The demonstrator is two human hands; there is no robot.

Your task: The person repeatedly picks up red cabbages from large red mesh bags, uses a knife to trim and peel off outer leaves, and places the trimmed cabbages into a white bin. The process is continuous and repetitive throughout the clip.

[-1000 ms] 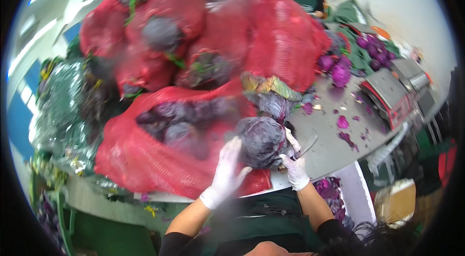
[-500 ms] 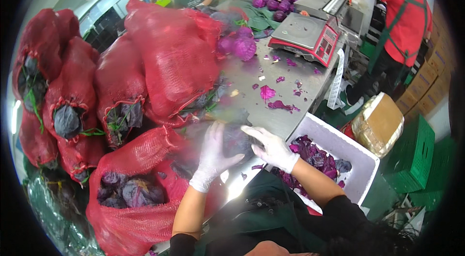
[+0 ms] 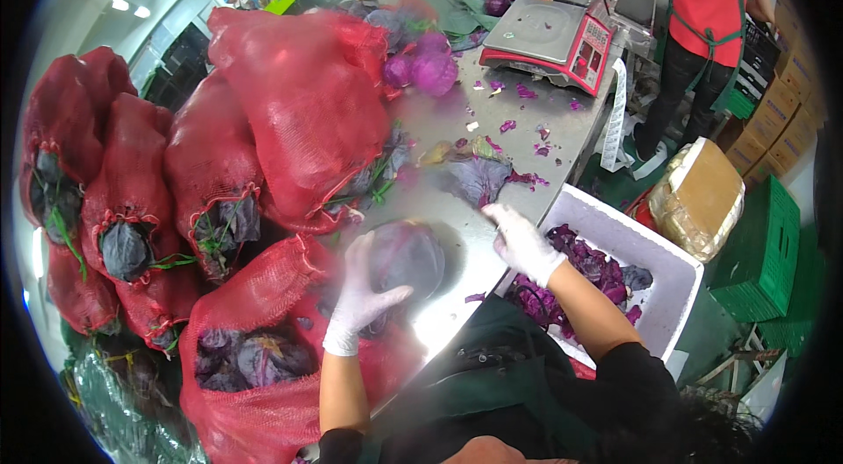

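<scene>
My left hand [image 3: 356,297], in a thin white glove, cups the left side of a red cabbage [image 3: 420,260], thumb spread along its lower side; the cabbage rests on the steel table [image 3: 461,231]. Further right, my gloved right hand [image 3: 525,246] is closed, its fingertips at the lower tip of a loose purple-grey cabbage leaf [image 3: 479,176] above the tabletop. Below my left hand, a red mesh sack [image 3: 263,288] lies with several dark cabbages [image 3: 268,357] showing in its mouth. Haze in the picture blurs the held cabbage's left part.
Full red mesh sacks [image 3: 303,113] are heaped at the left. A white bin [image 3: 680,306] of purple leaves stands by my right arm. Beyond are a red scale [image 3: 536,34], peeled cabbages [image 3: 432,69] and leaf scraps. One person in red stands far right; another is at the back.
My right hand has left the cabbage and moved right and slightly up, with a leaf now at its fingertips. My left hand stays on the cabbage. The person in red has turned and shifted left.
</scene>
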